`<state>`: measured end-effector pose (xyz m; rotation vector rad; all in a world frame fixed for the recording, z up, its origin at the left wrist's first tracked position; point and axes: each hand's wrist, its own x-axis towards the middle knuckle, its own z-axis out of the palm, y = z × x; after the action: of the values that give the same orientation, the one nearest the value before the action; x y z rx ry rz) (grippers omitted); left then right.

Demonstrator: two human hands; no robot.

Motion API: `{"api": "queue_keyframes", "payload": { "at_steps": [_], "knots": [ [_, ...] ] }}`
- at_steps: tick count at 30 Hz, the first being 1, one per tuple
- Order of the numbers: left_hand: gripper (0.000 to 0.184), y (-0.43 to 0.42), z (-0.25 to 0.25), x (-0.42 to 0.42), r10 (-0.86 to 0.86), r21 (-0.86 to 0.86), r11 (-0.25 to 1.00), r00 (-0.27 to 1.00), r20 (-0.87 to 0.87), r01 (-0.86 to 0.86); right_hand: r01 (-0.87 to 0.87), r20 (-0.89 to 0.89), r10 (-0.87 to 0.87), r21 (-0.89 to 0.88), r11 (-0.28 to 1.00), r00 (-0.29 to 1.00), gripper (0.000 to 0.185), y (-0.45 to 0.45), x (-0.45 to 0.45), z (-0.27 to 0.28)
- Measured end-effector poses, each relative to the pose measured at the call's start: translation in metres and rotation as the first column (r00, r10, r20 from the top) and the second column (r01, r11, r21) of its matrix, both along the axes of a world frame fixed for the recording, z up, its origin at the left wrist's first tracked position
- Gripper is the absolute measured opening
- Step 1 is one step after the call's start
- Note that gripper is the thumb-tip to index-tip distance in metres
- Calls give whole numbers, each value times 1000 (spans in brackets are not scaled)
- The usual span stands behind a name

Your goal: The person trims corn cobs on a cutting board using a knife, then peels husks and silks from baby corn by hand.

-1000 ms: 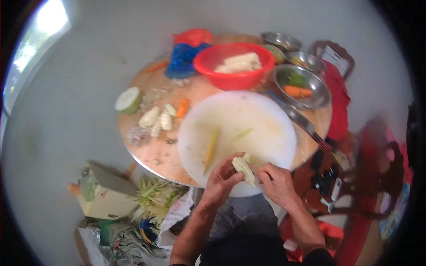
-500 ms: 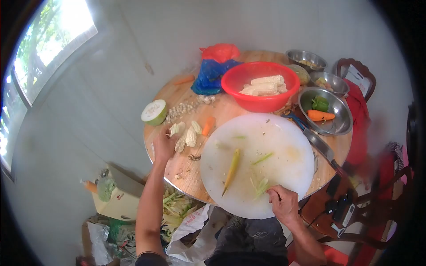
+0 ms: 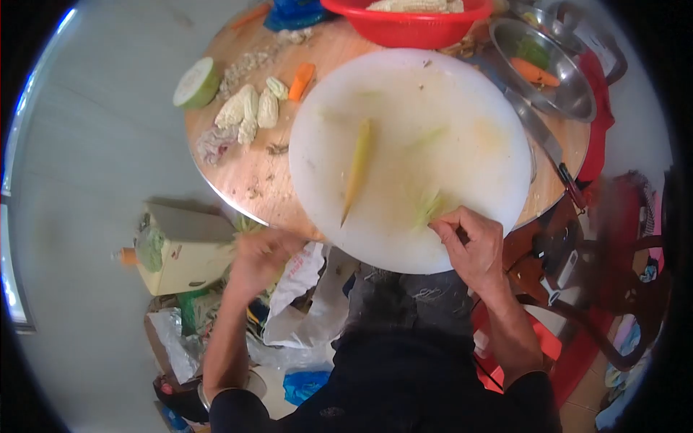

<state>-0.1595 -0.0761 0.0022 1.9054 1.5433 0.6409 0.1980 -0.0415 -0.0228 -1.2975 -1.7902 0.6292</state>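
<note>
My left hand (image 3: pixel 266 256) is below the table's front edge, above the white plastic bag (image 3: pixel 294 289). Motion smears its fingers, so I cannot make out whether it holds anything. Over the front of the round white cutting board (image 3: pixel 404 94), my right hand (image 3: pixel 476 245) is closed in a pinch at the end of some pale green leafy scraps (image 3: pixel 427 208). A long, tapering yellow-green piece of vegetable (image 3: pixel 356 173) lies on the board, left of those scraps. Several pale corn cobs (image 3: pixel 238 108) are grouped on the table beside an orange carrot piece (image 3: pixel 301 81).
A cut pale-green gourd (image 3: pixel 198 83) sits on the table's left side. Behind the board stands a red basket (image 3: pixel 408 30) of corn cobs. A knife (image 3: pixel 538 133) lies right of the board, near a metal bowl (image 3: pixel 577 94). A cream box (image 3: pixel 189 249) stands lower left.
My left hand has come away from the corn cobs, down past the table's front edge. My right hand stays by the green scraps. The view has tilted downward.
</note>
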Motion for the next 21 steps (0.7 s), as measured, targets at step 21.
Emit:
{"api": "queue_keyframes", "payload": {
  "at_steps": [21],
  "knots": [
    [45, -113, -306, -6, 466, -864, 483, 794, 390, 140, 75, 20, -75, -1, 997, 997, 8, -2, -7, -5]
  ]
}}
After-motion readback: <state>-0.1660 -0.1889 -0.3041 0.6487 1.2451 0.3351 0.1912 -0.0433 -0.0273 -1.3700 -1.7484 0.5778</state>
